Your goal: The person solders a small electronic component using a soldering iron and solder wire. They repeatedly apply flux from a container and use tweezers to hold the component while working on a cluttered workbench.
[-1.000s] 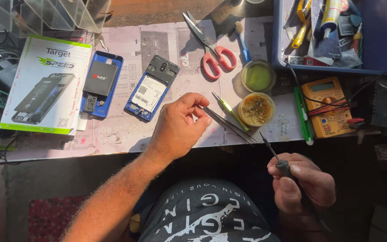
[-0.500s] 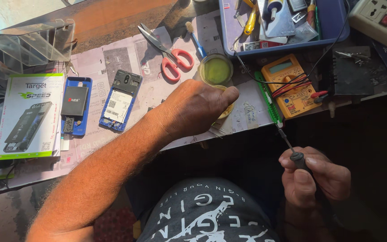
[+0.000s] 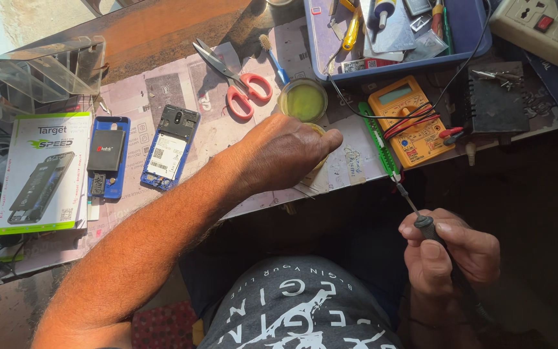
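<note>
I note, left to right: opened blue phone lies untouched on mat. Left hand covers small tin beside green-filled jar; finger spread hidden, cannot tell. Right hand, fingers closed round soldering iron, off bench edge. Judged step: fetching flux or tweezers; next needs steady pinch.

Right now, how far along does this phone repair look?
Done: the phone lies opened, its blue back cover beside it. In hand: the right hand holds a soldering iron; the left hand covers a small tin. Left: both pieces lie apart.
</note>
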